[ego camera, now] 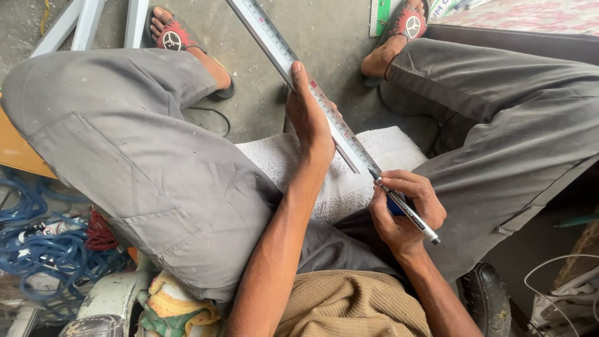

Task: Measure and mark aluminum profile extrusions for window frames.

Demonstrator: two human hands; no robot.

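A long metal bar (265, 34) with a measuring tape (331, 115) laid along it slants from the top centre down to my lap. My left hand (307, 115) presses on the bar and tape, thumb pointing up along it. My right hand (405, 209) grips a marker pen (405, 209) with its tip touching the lower end of the tape near the bar's end. The bar rests over a white block (349, 181) between my knees. I sit with grey trousers and red sandals (171, 34) on a concrete floor.
Blue cable coils (43, 249) and a red bundle (100, 231) lie at the lower left. White metal bars (87, 22) lie at the top left. An orange board edge (15, 150) shows at the left. White wire loops (561, 287) sit at the lower right.
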